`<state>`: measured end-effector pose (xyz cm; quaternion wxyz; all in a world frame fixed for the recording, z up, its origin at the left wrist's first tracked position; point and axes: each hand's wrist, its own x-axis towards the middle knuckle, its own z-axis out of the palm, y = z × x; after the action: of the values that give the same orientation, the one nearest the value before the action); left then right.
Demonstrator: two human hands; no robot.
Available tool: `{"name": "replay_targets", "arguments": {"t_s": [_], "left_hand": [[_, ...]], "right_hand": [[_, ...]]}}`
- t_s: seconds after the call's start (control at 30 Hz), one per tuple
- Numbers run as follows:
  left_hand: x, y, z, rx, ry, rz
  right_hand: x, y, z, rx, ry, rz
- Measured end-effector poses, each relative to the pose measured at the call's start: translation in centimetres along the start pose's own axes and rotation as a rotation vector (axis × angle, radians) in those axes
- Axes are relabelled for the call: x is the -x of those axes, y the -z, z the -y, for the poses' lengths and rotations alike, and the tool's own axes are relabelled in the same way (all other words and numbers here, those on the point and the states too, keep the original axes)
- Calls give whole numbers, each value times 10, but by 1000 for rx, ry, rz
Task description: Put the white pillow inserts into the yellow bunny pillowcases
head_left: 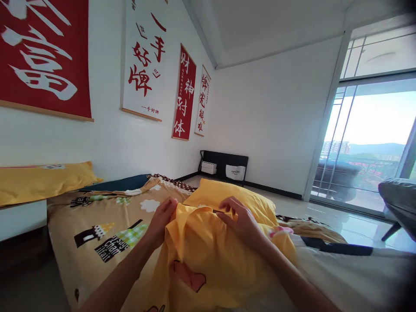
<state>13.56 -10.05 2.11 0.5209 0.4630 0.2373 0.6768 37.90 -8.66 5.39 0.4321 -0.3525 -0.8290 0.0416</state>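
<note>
A yellow pillowcase (224,255) with a pink printed shape lies bunched in front of me, its upper rim raised in folds. My left hand (164,219) pinches the rim at its left corner, thumb and fingers closed on the cloth. Along the same rim farther right, my right hand (238,219) curls its fingers over the edge, with the thumb on the near side. Its fingertips are partly hidden by the cloth. Just beyond both hands rests a yellow pillow (240,197). Whether the pillowcase has a pillow inside is not plain to see.
A beige patterned bedsheet (130,208) spreads under everything. Another yellow pillow (42,182) lies at the left. Against the far wall stands a low black rack (221,160) holding a white box and a white bag. A grey chair (398,208) is at the right by the glass door.
</note>
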Motion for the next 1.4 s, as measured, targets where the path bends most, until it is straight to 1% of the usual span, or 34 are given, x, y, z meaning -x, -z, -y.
{"name": "replay_targets", "arguments": {"t_s": [0.03,0.07,0.17,0.2,0.23,0.27,0.3,0.33,0.4,0.43,0.47,0.5,0.53,0.57,0.6,0.63,0.7,0.73,0.77,0.83,0.97,1.03,1.13,1.2,1.27,1.33,1.4], "left_hand": [[0,-1,3,-23,-9,3],[0,-2,6,-43,-15,2],[-4,1,7,-137,-27,-2],[-5,3,6,-193,-38,0],[-5,6,5,-260,-58,-7],[-3,9,5,-330,-96,-40],[0,12,5,-400,-157,-106],[6,16,7,-467,-246,-199],[24,23,15,-573,-490,-391],[34,26,22,-624,-635,-439],[44,29,30,-694,-769,-427],[53,31,39,-781,-873,-364],[60,33,47,-865,-937,-290],[64,33,54,-937,-960,-238],[65,32,60,-983,-946,-227],[63,30,64,-992,-900,-259],[55,24,64,-918,-769,-379],[50,20,62,-861,-700,-414],[45,16,57,-802,-632,-419],[39,6,46,-692,-523,-382],[36,-10,27,-591,-399,-237],[35,-13,25,-559,-346,-171],[32,-12,30,-572,-276,-123],[31,-11,34,-619,-251,-87],[33,-10,35,-638,-254,-51],[36,-12,30,-597,-289,-46],[41,-16,21,-537,-323,-54]], "right_hand": [[-3,-3,1,13,32,-45],[-7,-7,2,25,70,-46],[-15,-19,5,66,146,112],[-18,-23,6,64,138,139],[-19,-26,6,42,112,135],[-21,-29,7,1,73,104],[-22,-30,6,-52,29,59],[-23,-31,6,-104,-9,11],[-23,-31,5,-165,-53,-50],[-23,-31,4,-173,-60,-67],[-22,-31,3,-176,-62,-78],[-22,-31,3,-177,-64,-86],[-22,-31,2,-176,-67,-94],[-21,-32,2,-177,-72,-101],[-21,-32,2,-178,-74,-107],[-21,-32,2,-179,-75,-108],[-20,-31,4,-181,-72,-98],[-20,-31,4,-182,-68,-89],[-20,-31,5,-184,-61,-80],[-19,-32,6,-189,-44,-69],[-20,-35,7,-204,12,-88],[-22,-35,8,-222,36,-113],[-25,-34,8,-247,33,-133],[-28,-33,8,-250,6,-127],[-30,-32,9,-248,-28,-104],[-31,-30,9,-235,-59,-72],[-31,-27,9,-199,-59,-30]]}}
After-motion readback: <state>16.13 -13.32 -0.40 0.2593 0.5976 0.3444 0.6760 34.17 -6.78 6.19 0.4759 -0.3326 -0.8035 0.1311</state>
